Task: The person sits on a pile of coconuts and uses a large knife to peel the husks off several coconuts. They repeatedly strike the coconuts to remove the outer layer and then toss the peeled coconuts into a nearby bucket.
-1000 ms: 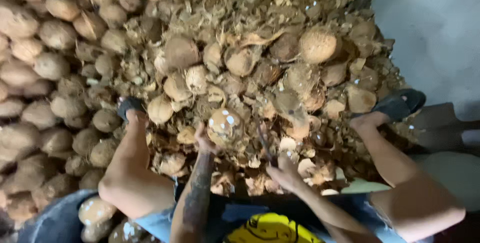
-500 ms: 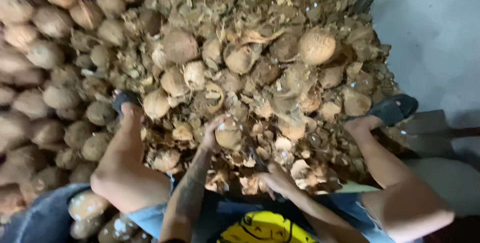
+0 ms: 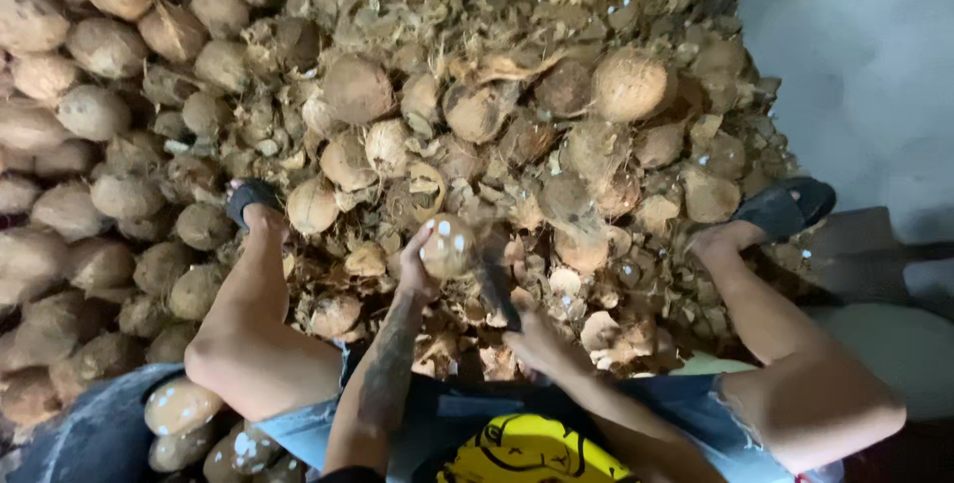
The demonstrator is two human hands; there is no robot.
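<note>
My left hand (image 3: 414,269) grips a small brown coconut (image 3: 447,246) with white patches where its shell is chipped, holding it up over the pile between my knees. My right hand (image 3: 537,344) is closed on the handle of a dark blade (image 3: 492,269), blurred with motion, whose end reaches the right side of the coconut. Below the hands lie loose husk and shell pieces (image 3: 452,349). My forearms come up from the bottom of the head view.
A big heap of husked coconuts (image 3: 89,115) fills the left and top. My bare legs straddle the pile, feet in dark sandals (image 3: 248,197) (image 3: 785,207). Several peeled coconuts (image 3: 179,408) lie by my left thigh. Grey concrete floor (image 3: 865,66) is at right.
My left hand has lifted the coconut up and toward me. My right hand has swung the blade in against the coconut. The view has shifted slightly.
</note>
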